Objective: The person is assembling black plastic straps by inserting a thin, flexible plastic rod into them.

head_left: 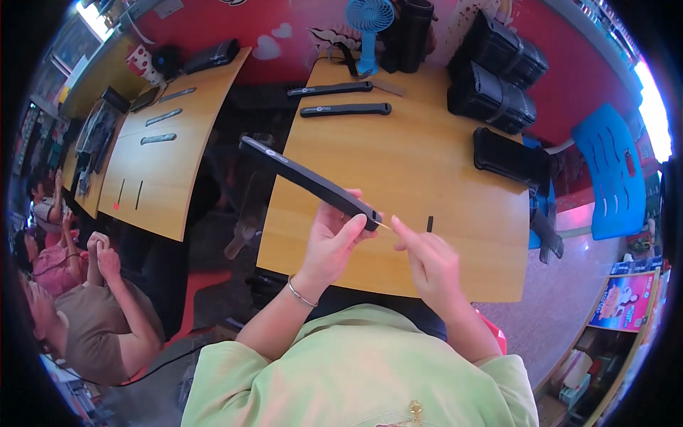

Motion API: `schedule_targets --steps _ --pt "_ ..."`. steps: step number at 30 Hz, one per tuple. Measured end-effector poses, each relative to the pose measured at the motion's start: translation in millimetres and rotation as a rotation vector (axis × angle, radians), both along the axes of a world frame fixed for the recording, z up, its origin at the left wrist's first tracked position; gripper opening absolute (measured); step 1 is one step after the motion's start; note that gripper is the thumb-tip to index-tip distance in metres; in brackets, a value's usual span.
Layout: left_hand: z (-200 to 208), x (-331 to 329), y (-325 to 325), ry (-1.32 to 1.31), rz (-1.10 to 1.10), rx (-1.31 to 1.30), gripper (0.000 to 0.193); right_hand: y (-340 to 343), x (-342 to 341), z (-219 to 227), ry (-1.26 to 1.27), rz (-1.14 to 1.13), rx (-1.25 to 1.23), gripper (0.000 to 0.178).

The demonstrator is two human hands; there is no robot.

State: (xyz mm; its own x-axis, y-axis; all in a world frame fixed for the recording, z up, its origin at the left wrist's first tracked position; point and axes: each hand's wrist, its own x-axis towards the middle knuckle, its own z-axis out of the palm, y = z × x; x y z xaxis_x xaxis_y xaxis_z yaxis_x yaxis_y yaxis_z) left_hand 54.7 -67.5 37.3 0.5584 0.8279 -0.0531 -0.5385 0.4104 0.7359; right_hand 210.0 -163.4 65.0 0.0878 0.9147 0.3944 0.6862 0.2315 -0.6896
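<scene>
Holding long black bar (307, 181) above wooden surface (420, 178): left hand (331, 242) clenched round bar's near end, bar angled up toward far left. Thin pale pin (384, 226) seen at bar's near tip, pinched by right hand (427, 262), fingers closed on it. Small black strip (430, 223) lies flat on surface just beyond right hand. Two similar black bars (344, 109) laid at far edge, blue fan (368, 28) behind them.
</scene>
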Motion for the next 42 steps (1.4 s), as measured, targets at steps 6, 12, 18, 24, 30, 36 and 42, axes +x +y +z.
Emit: schedule_targets --steps 6,12,18,24,30,36,42 --pt "-1.6 0.6 1.6 -0.017 0.037 -0.003 0.036 -1.2 -3.3 -5.2 -0.103 -0.040 -0.016 0.062" --pt "-0.4 2.3 0.6 -0.009 0.054 0.008 0.037 -0.1 -5.5 -8.1 -0.124 -0.091 0.008 0.060" --pt "-2.9 6.0 -2.9 0.117 0.163 0.266 0.036 -2.4 -7.2 -9.3 -0.137 -0.135 -0.009 0.057" --pt "-4.5 8.9 -1.4 0.306 0.351 0.687 0.038 -0.5 -14.4 -9.3 0.296 -0.077 -0.215 0.055" --pt "-2.8 8.8 3.1 0.491 0.544 1.088 0.036 4.9 -13.6 -4.0 1.066 0.064 -0.550 0.053" --pt "-3.7 7.5 -3.9 0.562 0.278 1.109 0.041 11.7 -16.0 -18.5 0.206 -0.066 -0.001 0.048" --pt "-4.3 13.6 -11.3 0.211 0.212 0.487 0.037 15.8 -22.7 -8.1 0.813 -0.009 -0.327 0.044"
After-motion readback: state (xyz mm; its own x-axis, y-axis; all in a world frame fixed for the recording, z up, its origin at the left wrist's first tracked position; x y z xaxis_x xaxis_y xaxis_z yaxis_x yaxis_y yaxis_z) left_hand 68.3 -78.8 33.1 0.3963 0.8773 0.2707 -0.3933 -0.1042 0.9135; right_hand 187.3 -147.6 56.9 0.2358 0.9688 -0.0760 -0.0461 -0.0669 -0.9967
